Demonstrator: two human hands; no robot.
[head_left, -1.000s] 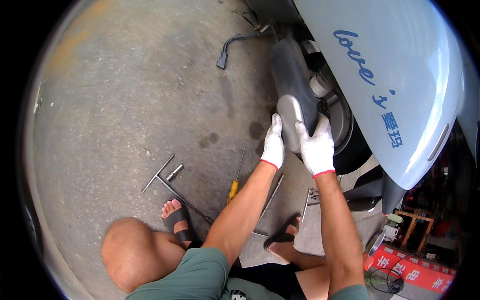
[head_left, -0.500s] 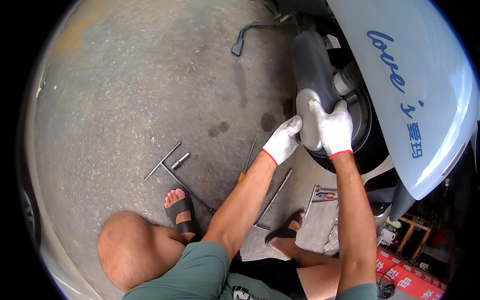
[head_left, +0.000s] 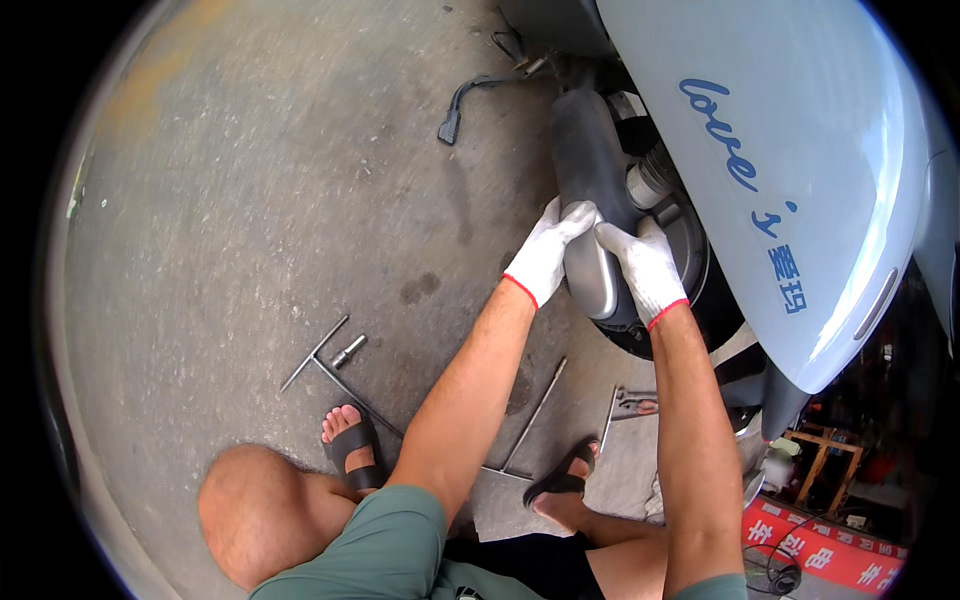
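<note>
Both hands wear white knit gloves with red cuffs and work on a silver-grey plastic cover (head_left: 591,278) at the side of a scooter's rear wheel. My left hand (head_left: 547,250) is closed against the cover's upper left edge, its fingertips near the seam with a dark grey housing (head_left: 590,150). From the right, my right hand (head_left: 645,265) grips the opposite edge, thumb on top. The gloves nearly meet at the cover's upper end. Fingers beneath the edges are hidden. Below the cover shows the black tyre (head_left: 635,340).
A pale blue scooter body panel (head_left: 810,170) overhangs on the right. On the concrete floor lie a T-handle wrench (head_left: 345,378), a socket (head_left: 350,351), another long-handled wrench (head_left: 537,415) and pliers (head_left: 638,405). A cable with a connector (head_left: 449,130) lies beyond the housing.
My left hand has moved from the cover's lower left side up to its upper left edge. My right hand has slid off the cover's top toward its right edge. The whole view has shifted.
</note>
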